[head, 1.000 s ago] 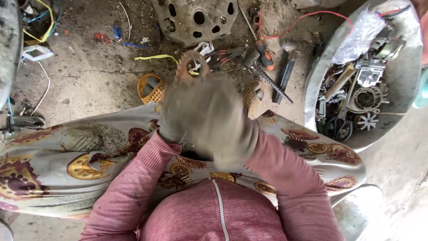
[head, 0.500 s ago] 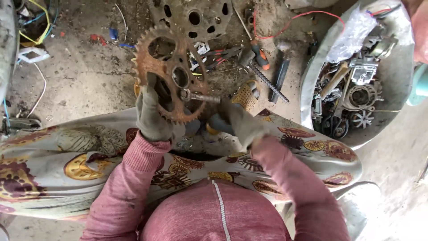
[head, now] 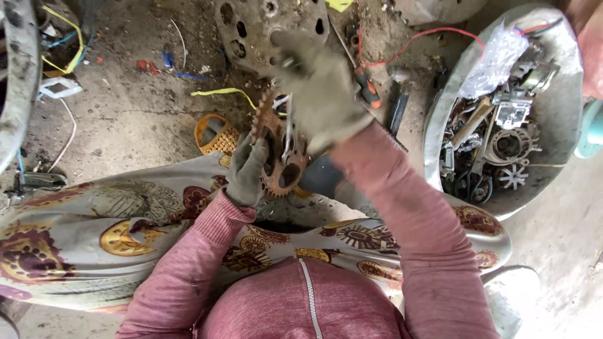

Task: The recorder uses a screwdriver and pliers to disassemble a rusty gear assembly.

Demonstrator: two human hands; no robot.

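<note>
A rusty toothed sprocket [head: 276, 154] with round holes is held edge-on above my lap. My left hand [head: 247, 171], in a dirty grey glove, grips its lower left rim. My right hand [head: 317, 91], also gloved, is raised above and to the right of the sprocket, fingers closed around a thin metal tool [head: 287, 129] that runs down across the sprocket's face. Both pink sleeves reach up from the bottom of the head view. How the tool meets the sprocket is hidden.
A large metal basin [head: 559, 113] at right holds several engine parts and a plastic bag. On the dirt floor lie a perforated metal plate [head: 251, 25], a screwdriver [head: 365, 85], a hammer [head: 399, 103], a small yellow basket [head: 212, 135] and loose wires. Patterned cloth [head: 94, 226] covers my knees.
The sprocket has turned from face-on to edge-on and dropped lower. My right hand rose from beside it to above it, with the thin tool now upright.
</note>
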